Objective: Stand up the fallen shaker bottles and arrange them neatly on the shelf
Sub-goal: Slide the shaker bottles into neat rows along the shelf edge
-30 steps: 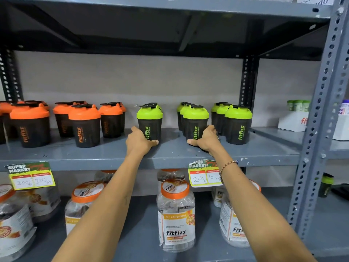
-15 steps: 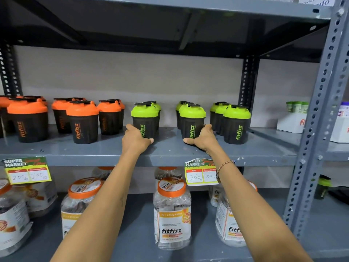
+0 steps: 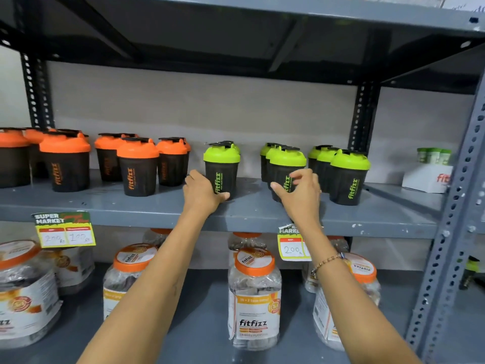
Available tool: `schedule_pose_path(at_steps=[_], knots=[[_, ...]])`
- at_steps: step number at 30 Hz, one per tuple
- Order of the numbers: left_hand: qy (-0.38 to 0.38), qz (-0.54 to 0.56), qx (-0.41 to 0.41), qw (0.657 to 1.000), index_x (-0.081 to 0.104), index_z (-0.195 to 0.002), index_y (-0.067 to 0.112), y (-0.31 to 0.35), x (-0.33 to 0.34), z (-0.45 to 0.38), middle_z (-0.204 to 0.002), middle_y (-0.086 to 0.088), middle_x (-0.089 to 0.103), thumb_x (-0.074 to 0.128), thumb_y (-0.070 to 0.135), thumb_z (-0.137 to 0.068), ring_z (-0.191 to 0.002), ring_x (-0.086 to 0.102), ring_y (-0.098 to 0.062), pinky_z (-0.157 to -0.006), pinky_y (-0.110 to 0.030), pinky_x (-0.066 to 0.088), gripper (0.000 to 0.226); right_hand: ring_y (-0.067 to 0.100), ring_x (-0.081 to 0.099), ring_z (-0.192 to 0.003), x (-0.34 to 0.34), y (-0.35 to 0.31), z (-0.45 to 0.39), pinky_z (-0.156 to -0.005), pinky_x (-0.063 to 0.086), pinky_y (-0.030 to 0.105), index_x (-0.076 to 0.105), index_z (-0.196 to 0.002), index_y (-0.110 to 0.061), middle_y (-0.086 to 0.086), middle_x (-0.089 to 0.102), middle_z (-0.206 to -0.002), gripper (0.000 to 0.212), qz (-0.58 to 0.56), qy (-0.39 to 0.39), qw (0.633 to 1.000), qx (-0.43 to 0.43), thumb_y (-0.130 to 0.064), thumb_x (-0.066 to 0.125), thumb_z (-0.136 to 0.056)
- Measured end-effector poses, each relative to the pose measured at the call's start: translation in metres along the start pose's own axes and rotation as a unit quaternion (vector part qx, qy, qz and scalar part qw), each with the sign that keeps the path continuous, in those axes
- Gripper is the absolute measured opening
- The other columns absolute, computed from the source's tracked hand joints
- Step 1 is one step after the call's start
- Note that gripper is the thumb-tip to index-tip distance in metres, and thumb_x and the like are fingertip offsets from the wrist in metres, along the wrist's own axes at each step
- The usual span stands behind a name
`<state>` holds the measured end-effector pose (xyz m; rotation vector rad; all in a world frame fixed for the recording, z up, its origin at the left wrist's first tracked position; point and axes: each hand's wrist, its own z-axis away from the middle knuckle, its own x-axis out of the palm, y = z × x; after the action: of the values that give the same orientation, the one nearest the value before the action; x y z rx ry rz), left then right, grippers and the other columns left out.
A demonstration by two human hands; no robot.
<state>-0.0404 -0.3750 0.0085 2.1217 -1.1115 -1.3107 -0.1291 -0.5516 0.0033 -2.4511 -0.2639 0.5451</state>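
Observation:
All the shaker bottles stand upright on the grey middle shelf (image 3: 252, 211): several with orange lids (image 3: 137, 166) on the left, several with green lids on the right. My left hand (image 3: 202, 193) grips the base of the leftmost green-lidded shaker (image 3: 221, 166), thumb across its front. My right hand (image 3: 299, 193) hovers in front of the lower half of the second front green-lidded shaker (image 3: 287, 160), fingers spread and loosely curled, not clamped on it. A third front green-lidded shaker (image 3: 349, 177) stands further right, untouched.
Clear Fitfizz jars with orange lids (image 3: 253, 298) fill the shelf below. Price tags (image 3: 64, 229) hang from the shelf edge. A white box with small green-capped items (image 3: 427, 177) sits at the far right. The perforated grey upright (image 3: 451, 219) borders the right side.
My right hand has lifted off the base of the second green shaker and spread its fingers. My left hand still holds the leftmost green shaker. The view has shifted slightly.

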Motion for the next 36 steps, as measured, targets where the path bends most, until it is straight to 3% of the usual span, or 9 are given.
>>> schedule_pose_path(at_steps=[3, 6, 8, 10, 13, 17, 20, 28, 36], knots=[[0.124, -0.041, 0.033, 0.991, 0.031, -0.132, -0.006, -0.019, -0.02, -0.006, -0.134, -0.026, 0.034, 0.073, 0.038, -0.079, -0.121, 0.036, -0.041, -0.101, -0.044, 0.033, 0.08, 0.017, 0.056, -0.096, 0.027, -0.031, 0.006, -0.092, 0.047, 0.035, 0.058, -0.11, -0.008, 0.011, 0.057, -0.113, 0.047, -0.026, -0.091, 0.995, -0.028, -0.035, 0.076, -0.077], [0.239, -0.069, 0.033, 0.968, 0.027, -0.138, -0.005, -0.048, -0.048, -0.016, -0.143, -0.027, 0.026, 0.069, 0.039, -0.08, -0.128, 0.03, -0.043, -0.105, -0.051, 0.029, 0.083, 0.026, 0.045, -0.127, 0.055, -0.063, 0.008, -0.107, 0.038, 0.041, 0.036, -0.134, -0.001, 0.016, 0.042, -0.138, 0.085, -0.049, -0.187, 0.98, 0.036, -0.044, 0.076, -0.074], [0.254, -0.075, 0.029, 0.964, 0.019, -0.143, -0.006, -0.069, -0.069, -0.027, -0.149, -0.028, 0.018, 0.07, 0.038, -0.08, -0.137, 0.021, -0.043, -0.111, -0.052, 0.022, 0.092, 0.031, 0.026, -0.14, 0.073, -0.078, 0.01, -0.115, 0.027, 0.043, 0.018, -0.143, 0.003, 0.017, 0.024, -0.149, 0.106, -0.03, -0.223, 0.971, 0.081, -0.047, 0.077, -0.071], [0.203, -0.037, 0.009, 0.979, 0.01, -0.146, -0.007, -0.087, -0.087, -0.042, -0.152, -0.027, 0.011, 0.074, 0.035, -0.077, -0.14, 0.014, -0.042, -0.114, -0.048, 0.017, 0.103, 0.035, 0.016, -0.143, 0.09, -0.088, 0.01, -0.116, 0.023, 0.043, 0.009, -0.144, 0.006, 0.021, 0.015, -0.151, 0.117, 0.007, -0.234, 0.965, 0.114, -0.049, 0.079, -0.068], [0.057, 0.025, -0.055, 0.997, -0.001, -0.147, -0.006, -0.111, -0.104, -0.062, -0.152, -0.026, 0.007, 0.08, 0.029, -0.073, -0.141, 0.014, -0.04, -0.115, -0.042, 0.017, 0.116, 0.037, 0.016, -0.142, 0.109, -0.1, 0.014, -0.114, 0.023, 0.041, 0.007, -0.143, 0.009, 0.023, 0.016, -0.15, 0.121, 0.043, -0.214, 0.967, 0.135, -0.048, 0.081, -0.066], [-0.04, 0.079, -0.085, 0.992, 0.017, -0.14, -0.002, -0.132, -0.108, -0.073, -0.142, -0.023, 0.038, 0.081, 0.033, -0.071, -0.13, 0.04, -0.039, -0.106, -0.044, 0.037, 0.101, 0.038, 0.022, -0.143, 0.114, -0.105, 0.02, -0.115, 0.022, 0.041, 0.004, -0.145, 0.006, 0.021, 0.019, -0.153, 0.115, 0.032, -0.164, 0.974, 0.151, -0.033, 0.083, -0.07], [-0.062, 0.036, -0.072, 0.995, 0.021, -0.134, -0.002, -0.132, -0.107, -0.067, -0.137, -0.025, 0.044, 0.072, 0.039, -0.079, -0.127, 0.04, -0.041, -0.101, -0.046, 0.038, 0.085, 0.037, 0.025, -0.142, 0.113, -0.104, 0.022, -0.115, 0.024, 0.041, 0.005, -0.145, 0.007, 0.022, 0.022, -0.154, 0.112, 0.032, -0.165, 0.974, 0.149, -0.03, 0.082, -0.072], [-0.071, -0.023, -0.043, 0.996, 0.025, -0.132, 0.001, -0.131, -0.109, -0.06, -0.138, -0.021, 0.044, 0.069, 0.04, -0.082, -0.129, 0.036, -0.037, -0.101, -0.048, 0.037, 0.077, 0.037, 0.035, -0.136, 0.112, -0.106, 0.027, -0.108, 0.035, 0.043, 0.019, -0.136, 0.004, 0.02, 0.031, -0.148, 0.096, 0.065, -0.183, 0.969, 0.155, -0.032, 0.081, -0.072], [-0.065, -0.108, -0.002, 0.992, 0.035, -0.126, 0.008, -0.127, -0.107, -0.055, -0.124, -0.017, 0.057, 0.067, 0.053, -0.078, -0.117, 0.051, -0.035, -0.088, -0.045, 0.045, 0.073, 0.038, 0.038, -0.134, 0.109, -0.106, 0.027, -0.106, 0.037, 0.042, 0.024, -0.134, 0.005, 0.022, 0.036, -0.144, 0.089, 0.076, -0.19, 0.967, 0.15, -0.031, 0.079, -0.075]])
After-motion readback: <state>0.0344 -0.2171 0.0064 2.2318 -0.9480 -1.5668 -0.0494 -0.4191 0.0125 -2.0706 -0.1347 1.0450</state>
